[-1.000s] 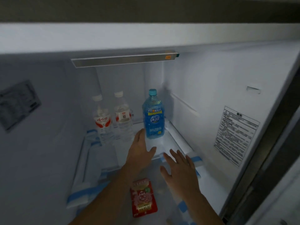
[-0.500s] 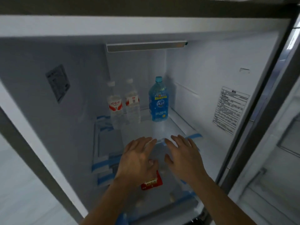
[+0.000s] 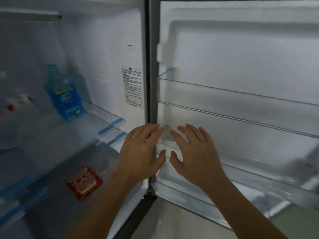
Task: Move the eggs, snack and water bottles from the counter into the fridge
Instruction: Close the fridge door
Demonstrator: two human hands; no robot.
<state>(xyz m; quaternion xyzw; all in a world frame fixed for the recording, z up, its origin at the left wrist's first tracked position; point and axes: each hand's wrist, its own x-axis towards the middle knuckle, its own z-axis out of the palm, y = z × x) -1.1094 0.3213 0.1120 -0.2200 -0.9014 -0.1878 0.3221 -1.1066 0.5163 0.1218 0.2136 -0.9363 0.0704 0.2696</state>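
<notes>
A blue water bottle [image 3: 64,95] stands upright on the fridge's upper glass shelf [image 3: 107,116]. To its left, a clear bottle with a red label [image 3: 18,101] shows only as a blur at the frame edge. A red snack packet [image 3: 84,182] lies flat on the lower shelf. My left hand [image 3: 142,152] and my right hand [image 3: 193,154] hover side by side, fingers spread and empty, in front of the fridge's right edge and the open door. No eggs are in view.
The open fridge door [image 3: 241,57] fills the right half, with clear rails and bins [image 3: 241,185] holding nothing I can make out. A printed label [image 3: 132,87] is on the fridge's right inner wall. Blue tape strips [image 3: 112,125] mark the shelf edges.
My view has swung right from the fridge interior toward the open door. Both hands have drawn back from the shelf and moved right with it, still empty.
</notes>
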